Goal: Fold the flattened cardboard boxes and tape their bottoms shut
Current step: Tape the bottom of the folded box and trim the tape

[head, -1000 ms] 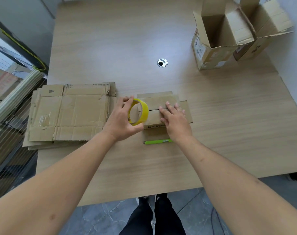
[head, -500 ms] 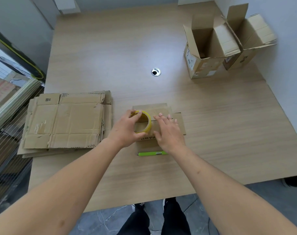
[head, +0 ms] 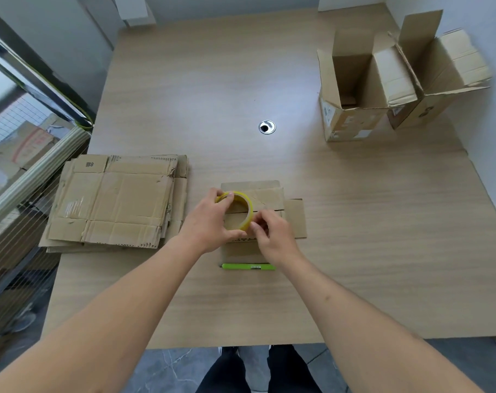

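Observation:
A small cardboard box (head: 272, 194) stands bottom-up at the table's middle, its flaps folded in with a seam across. My left hand (head: 210, 222) grips a yellow tape roll (head: 248, 205) just above that seam. My right hand (head: 272, 234) pinches at the roll's near right edge with curled fingertips. A stack of flattened cardboard boxes (head: 116, 199) lies to the left of my hands.
A green pen (head: 248, 266) lies just in front of the small box. Two erected boxes (head: 354, 89) (head: 439, 69) with open tops stand at the far right. A round cable hole (head: 267, 127) sits mid-table. A wall borders the right edge, clutter the left.
My right hand lifted off the box flaps and moved to the tape roll, its fingers now curled at the roll's edge. The left hand kept holding the roll over the box.

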### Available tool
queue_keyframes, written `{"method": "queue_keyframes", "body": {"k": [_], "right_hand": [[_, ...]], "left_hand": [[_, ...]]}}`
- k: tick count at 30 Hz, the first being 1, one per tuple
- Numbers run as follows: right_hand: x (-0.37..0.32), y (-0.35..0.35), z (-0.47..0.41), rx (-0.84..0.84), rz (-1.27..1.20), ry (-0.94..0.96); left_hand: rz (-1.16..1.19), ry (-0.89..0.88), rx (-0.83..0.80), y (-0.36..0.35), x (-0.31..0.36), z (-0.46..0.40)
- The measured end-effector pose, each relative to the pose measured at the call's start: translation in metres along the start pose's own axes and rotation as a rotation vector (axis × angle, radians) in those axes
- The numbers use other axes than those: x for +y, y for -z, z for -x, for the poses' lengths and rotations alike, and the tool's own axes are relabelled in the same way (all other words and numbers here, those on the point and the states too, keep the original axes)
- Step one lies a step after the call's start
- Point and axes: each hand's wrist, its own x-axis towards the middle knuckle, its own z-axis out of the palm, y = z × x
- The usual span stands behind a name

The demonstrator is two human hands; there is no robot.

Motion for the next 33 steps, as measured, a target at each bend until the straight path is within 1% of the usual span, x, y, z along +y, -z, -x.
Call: {"method": "queue_keyframes", "body": {"k": [2,4,6,8,10,12,14,17,21,26,29,33], "right_hand": [[-0.001,0.004,-0.004,-0.029,-0.075,-0.073],[0.000,0.007,-0.009,-0.047,-0.137,-0.168],[0.003,0.009,-0.014,-0.052,-0.182,-0.246],[0.005,0.010,-0.016,-0.054,-0.211,-0.292],[0.006,0.011,-0.017,-0.062,-0.220,-0.310],[0.005,0.011,-0.018,-0.071,-0.224,-0.317],[0.005,0.011,-0.018,-0.082,-0.216,-0.320],[0.005,0.010,-0.018,-0.083,-0.214,-0.320],[0.005,0.010,-0.019,-0.077,-0.233,-0.299],[0.004,0.011,-0.019,-0.078,-0.278,-0.324],[0.002,0.012,-0.019,-0.086,-0.285,-0.318],[0.001,0.013,-0.018,-0.084,-0.287,-0.334]], "left_hand": [[-0.027,-0.063,-0.011,0.003,-0.003,0.003],[-0.027,-0.186,0.065,0.003,-0.009,0.006],[0.029,-0.306,0.145,0.001,-0.014,0.009],[0.089,-0.352,0.164,0.005,-0.015,0.010],[0.096,-0.347,0.114,0.013,-0.015,0.009],[0.066,-0.347,0.009,0.019,-0.018,0.009],[0.024,-0.358,-0.052,0.019,-0.020,0.009],[0.053,-0.367,-0.050,0.018,-0.015,0.008],[0.221,-0.317,-0.090,0.024,-0.005,0.011],[0.348,-0.277,-0.067,0.027,0.002,0.005],[0.465,-0.248,-0.014,0.026,0.010,-0.004],[0.491,-0.247,0.003,0.026,0.015,-0.011]]}}
